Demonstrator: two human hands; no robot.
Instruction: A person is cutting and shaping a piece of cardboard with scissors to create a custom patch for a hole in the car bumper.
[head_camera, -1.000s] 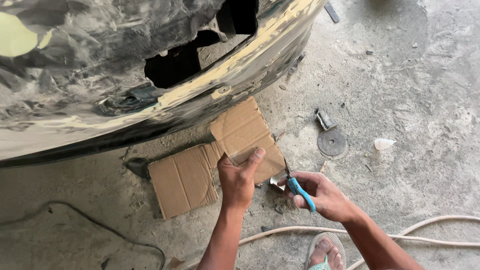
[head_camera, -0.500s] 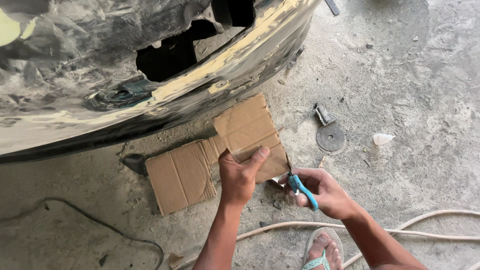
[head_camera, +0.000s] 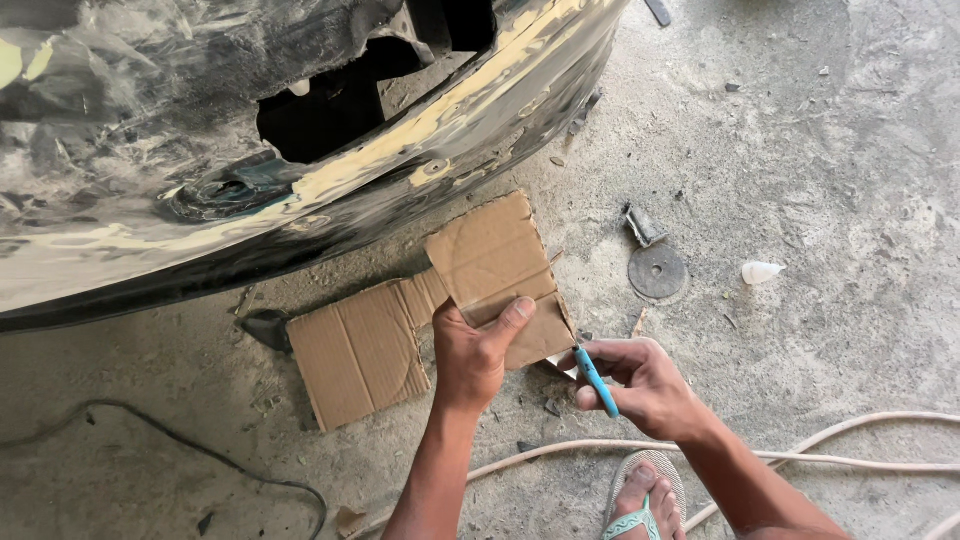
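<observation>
My left hand (head_camera: 472, 352) is closed on the near edge of a flat brown corrugated cardboard piece (head_camera: 495, 262), thumb lying across its top face, fingers tucked under. The cardboard is tilted, far edge up toward the glossy black car body panel (head_camera: 200, 130) w/ yellowish reflections, which fills the upper left. It overlaps a second, larger brown cardboard sheet (head_camera: 360, 350) lying flat on the grey dusty concrete floor (head_camera: 830, 170), just left of my left wrist.

My right hand (head_camera: 640, 385) is gripping a slim blue-handled cutter (head_camera: 596, 380), fingers curled round the handle, blade end pointing up-left at the lower right corner of the held cardboard; can't tell if the tip actually touches the edge, it's right beside it.

The car panel has a ragged dark hole (head_camera: 330, 110) in it, approx. above the cardboard, and a round recessed spot (head_camera: 225, 190) lower left of that.

On the floor to the right of the cardboard: a dark round metal disc (head_camera: 657, 271), a small bent metal bit (head_camera: 645, 226) just above it, and a small white cap-like object (head_camera: 760, 271) further right, well apart from my hands. A pale hose (head_camera: 800, 455) runs across the floor near my right forearm, passing by my foot in a sandal w/ teal straps (head_camera: 645, 495). A thin dark cable (head_camera: 200, 455) loops at bottom left.
</observation>
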